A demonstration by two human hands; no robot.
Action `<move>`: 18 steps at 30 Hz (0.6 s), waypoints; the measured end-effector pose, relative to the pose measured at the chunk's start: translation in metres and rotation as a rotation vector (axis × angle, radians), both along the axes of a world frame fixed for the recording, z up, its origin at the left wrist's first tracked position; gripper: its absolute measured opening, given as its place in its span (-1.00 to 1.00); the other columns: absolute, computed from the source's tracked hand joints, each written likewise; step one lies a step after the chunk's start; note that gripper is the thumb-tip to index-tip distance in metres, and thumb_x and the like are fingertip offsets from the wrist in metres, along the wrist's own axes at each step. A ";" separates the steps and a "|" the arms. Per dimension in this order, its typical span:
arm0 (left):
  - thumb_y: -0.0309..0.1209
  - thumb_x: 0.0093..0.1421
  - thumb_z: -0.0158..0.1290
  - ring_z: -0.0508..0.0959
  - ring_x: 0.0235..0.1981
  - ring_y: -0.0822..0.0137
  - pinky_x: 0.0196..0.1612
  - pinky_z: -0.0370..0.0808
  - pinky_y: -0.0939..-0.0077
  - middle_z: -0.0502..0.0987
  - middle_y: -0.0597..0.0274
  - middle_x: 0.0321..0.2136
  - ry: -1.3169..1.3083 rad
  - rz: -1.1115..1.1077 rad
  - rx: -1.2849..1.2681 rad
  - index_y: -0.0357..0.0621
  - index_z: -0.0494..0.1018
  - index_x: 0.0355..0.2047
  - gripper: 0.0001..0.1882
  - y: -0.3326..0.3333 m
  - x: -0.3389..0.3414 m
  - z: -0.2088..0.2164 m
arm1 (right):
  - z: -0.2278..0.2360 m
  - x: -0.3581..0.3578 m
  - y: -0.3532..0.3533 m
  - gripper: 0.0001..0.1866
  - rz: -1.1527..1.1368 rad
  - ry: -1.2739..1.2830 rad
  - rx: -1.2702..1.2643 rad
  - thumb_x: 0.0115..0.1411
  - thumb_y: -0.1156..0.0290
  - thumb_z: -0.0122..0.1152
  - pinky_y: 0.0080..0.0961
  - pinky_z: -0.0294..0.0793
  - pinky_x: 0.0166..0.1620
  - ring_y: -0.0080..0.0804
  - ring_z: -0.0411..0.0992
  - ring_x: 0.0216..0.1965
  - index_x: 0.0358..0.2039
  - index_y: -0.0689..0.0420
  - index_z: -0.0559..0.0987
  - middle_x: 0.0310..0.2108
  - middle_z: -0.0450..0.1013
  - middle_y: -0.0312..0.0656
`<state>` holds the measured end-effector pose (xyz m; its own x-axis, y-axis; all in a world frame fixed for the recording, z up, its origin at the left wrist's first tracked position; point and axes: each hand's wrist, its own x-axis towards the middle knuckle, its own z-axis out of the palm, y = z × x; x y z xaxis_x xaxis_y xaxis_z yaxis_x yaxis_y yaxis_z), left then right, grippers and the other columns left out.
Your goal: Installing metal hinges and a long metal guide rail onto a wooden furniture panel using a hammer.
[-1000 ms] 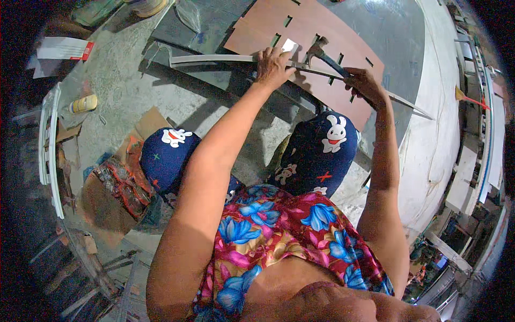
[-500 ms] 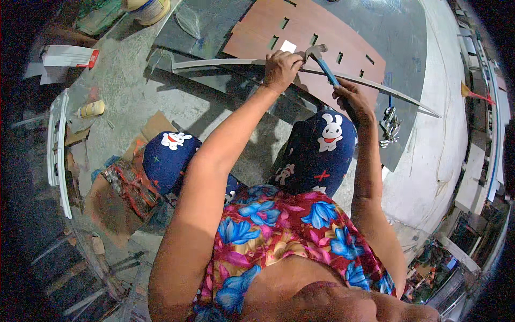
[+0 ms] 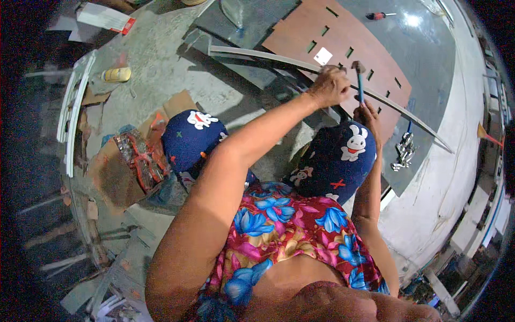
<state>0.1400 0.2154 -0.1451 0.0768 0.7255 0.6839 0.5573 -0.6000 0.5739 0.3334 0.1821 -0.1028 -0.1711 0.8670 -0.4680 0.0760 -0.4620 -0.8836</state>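
Right hand [image 3: 367, 115]: right of centre in the frame, fingers wrapped around the lower handle of the hammer.
Hammer [image 3: 360, 86]: roughly upright in the frame, blue handle below, metal head at the top, over the brown panel; whether it touches the strip, I cannot tell.
Left hand [image 3: 330, 86]: just left of the hammer, above the frame's centre, fingers curled in over the strip; what they pinch, if anything, is hidden, so I cannot tell.
Long pale strip [image 3: 268, 55]: thin, running from the upper left of centre down to the right, passing behind the left hand and the hammer.
Brown panel [image 3: 383, 59]: upper right of centre, dotted with dark slots.
White card [image 3: 323, 56]: on the panel, just above the left hand.
Dark sheet [image 3: 429, 59]: beneath the panel, upper right.
Screwdriver [image 3: 376, 16]: red and black handle, on the sheet near the top edge.
Metal pieces [image 3: 405, 151]: a shiny cluster on the sheet, right of the knees.
Knees [image 3: 330, 161]: navy cloth with white rabbits, below the hands.
Yellow container [image 3: 116, 74]: on its side, upper left, on the concrete floor [image 3: 155, 59].
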 end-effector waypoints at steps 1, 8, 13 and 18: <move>-0.42 -0.21 0.06 0.46 -0.49 0.11 -0.37 0.40 0.24 0.42 0.13 -0.62 -0.010 -0.033 -0.080 -0.13 0.40 -0.72 -0.91 -0.001 0.005 0.000 | 0.002 0.003 0.002 -0.71 -0.047 0.034 0.003 0.22 0.31 0.00 -0.79 0.05 -0.61 -0.74 0.14 -0.67 -0.08 0.13 0.42 -0.64 0.23 -0.43; -0.29 -0.17 0.05 0.37 -0.80 0.13 -0.63 0.31 0.34 0.29 -0.03 -0.85 -0.538 0.134 -0.504 -0.25 0.31 -0.87 -0.68 0.025 -0.021 -0.028 | 0.004 0.002 0.007 -0.77 -0.039 0.180 0.099 0.19 0.35 0.04 -0.73 0.11 -0.59 -0.69 0.15 -0.62 -0.16 0.13 0.42 -0.62 0.20 -0.41; -0.48 -0.10 0.04 0.43 -0.80 0.44 -0.70 0.38 0.55 0.43 0.19 -0.82 -0.993 0.076 -0.784 -0.31 0.42 -0.75 -0.83 0.026 -0.029 0.012 | 0.021 0.004 -0.006 -0.75 -0.260 0.039 0.125 0.19 0.35 0.06 -0.74 0.08 -0.65 -0.71 0.13 -0.68 -0.12 0.11 0.39 -0.66 0.21 -0.42; -0.45 -0.06 0.07 0.43 -0.82 0.43 -0.71 0.38 0.53 0.43 0.20 -0.79 -0.933 0.127 -0.629 -0.25 0.33 -0.71 -0.80 0.036 -0.063 0.005 | 0.053 -0.028 -0.005 -0.80 -0.090 0.122 0.194 0.19 0.36 0.05 -0.76 0.05 -0.67 -0.72 0.12 -0.71 -0.18 0.09 0.39 -0.67 0.21 -0.44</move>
<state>0.0772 0.2515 -0.1401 -0.3713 0.9270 -0.0539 -0.2101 -0.0273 0.9773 0.3055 0.1774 -0.0496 -0.1342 0.9530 -0.2715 -0.0700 -0.2824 -0.9567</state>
